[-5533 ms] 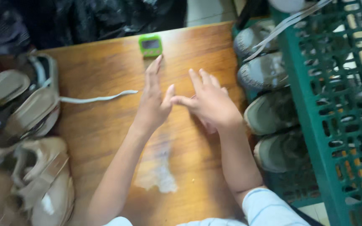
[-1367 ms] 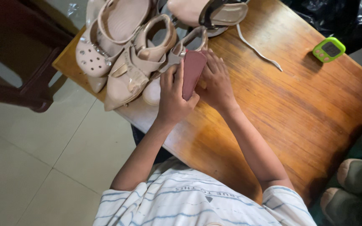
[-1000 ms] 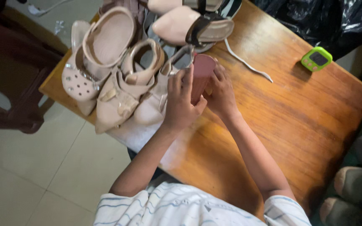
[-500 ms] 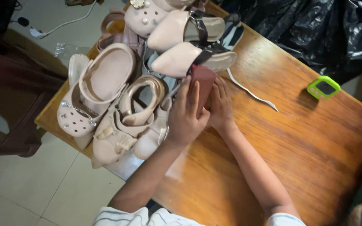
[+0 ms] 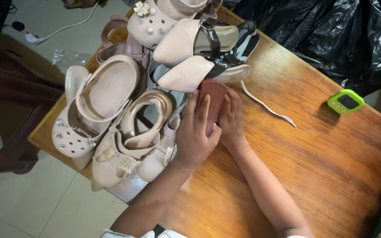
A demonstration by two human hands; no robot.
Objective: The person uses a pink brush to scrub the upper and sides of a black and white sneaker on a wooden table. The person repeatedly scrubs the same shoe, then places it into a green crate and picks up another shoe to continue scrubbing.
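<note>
Table: wooden table (image 5: 314, 176) carrying everything, pale shoes heaped (image 5: 124, 119) along its left edge.
Bags: black plastic bags (image 5: 331, 39) beyond the far edge.
Insole: dark red insole (image 5: 211, 99) upright at the heap's edge, not yet inside any shoe.
Hands: left hand (image 5: 195, 132) flat behind it, right hand (image 5: 231, 119) pinching its side; both grip it.
Timer: green timer (image 5: 345, 101) near the far right edge.
</note>
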